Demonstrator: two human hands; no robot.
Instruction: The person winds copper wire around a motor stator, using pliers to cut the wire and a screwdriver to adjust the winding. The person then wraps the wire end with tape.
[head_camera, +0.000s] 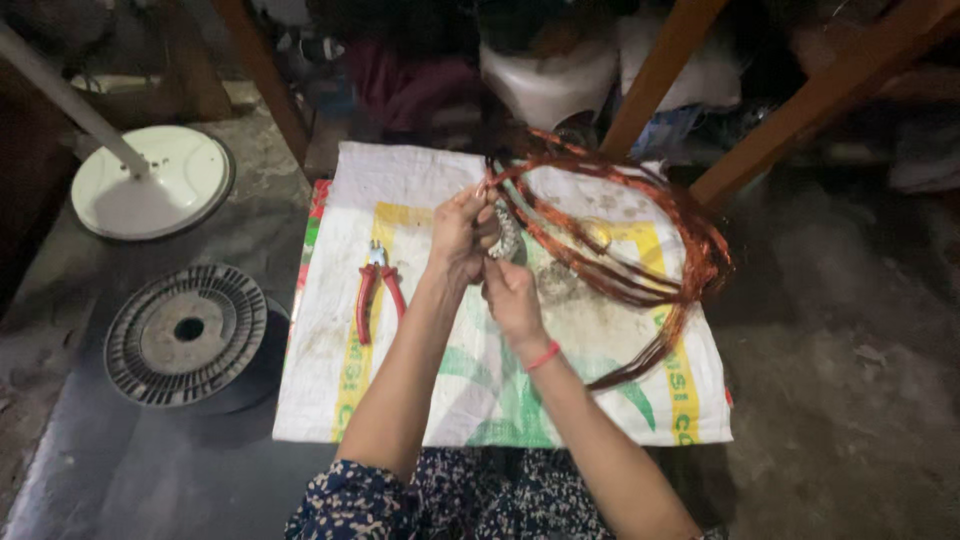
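Observation:
A big tangled loop of copper wire (640, 250) lies over a white woven sack (400, 190) spread on the floor. My left hand (458, 232) is raised above the sack and pinches strands of the wire near its top left end. My right hand (512, 295), with a red band on the wrist, sits just below it and grips the same bundle beside a small round metal part (507, 235). Red-handled pliers (377, 288) rest on the sack to the left of my hands.
A round grey ribbed spool disc (187, 333) lies on the floor at left. Behind it stands a white round base (150, 182) with a slanting pole. Wooden legs (800, 110) and cluttered bags stand at the back.

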